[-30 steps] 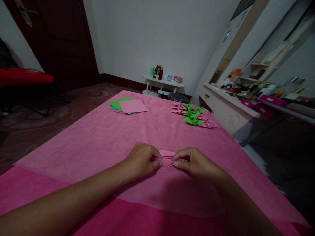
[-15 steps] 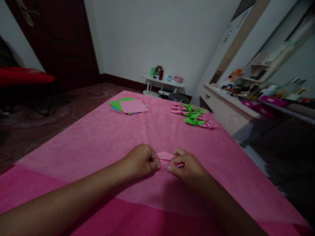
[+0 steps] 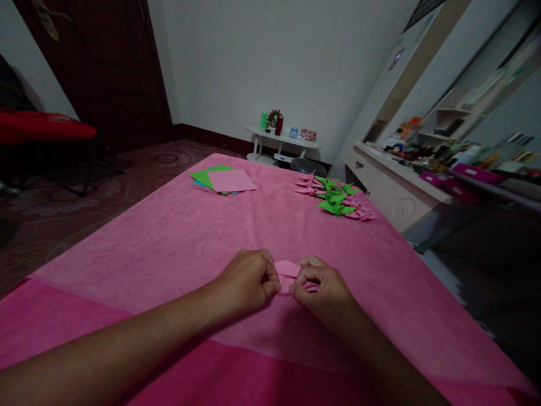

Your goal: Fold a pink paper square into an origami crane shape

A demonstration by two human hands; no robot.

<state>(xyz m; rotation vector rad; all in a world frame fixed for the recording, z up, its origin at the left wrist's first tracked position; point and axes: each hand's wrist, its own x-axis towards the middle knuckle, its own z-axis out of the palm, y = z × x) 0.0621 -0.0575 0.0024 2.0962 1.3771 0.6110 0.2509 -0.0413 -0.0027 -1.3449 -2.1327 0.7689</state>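
One red seat [image 3: 44, 126] at far left, door [image 3: 95, 73] behind. Sheets [image 3: 231, 180] stacked far left on the pink cloth [image 3: 181, 237], pink one on top, green and blue under. My left hand [image 3: 252, 277], near, pinches the left edge of the folded paper [image 3: 287, 268], which sits near middle between my hands. My right hand [image 3: 323, 285] pinches its right side, thumb against fingers. Green and pink cranes [image 3: 336, 206] bunched far right. Dresser [image 3: 399, 183] right of those.
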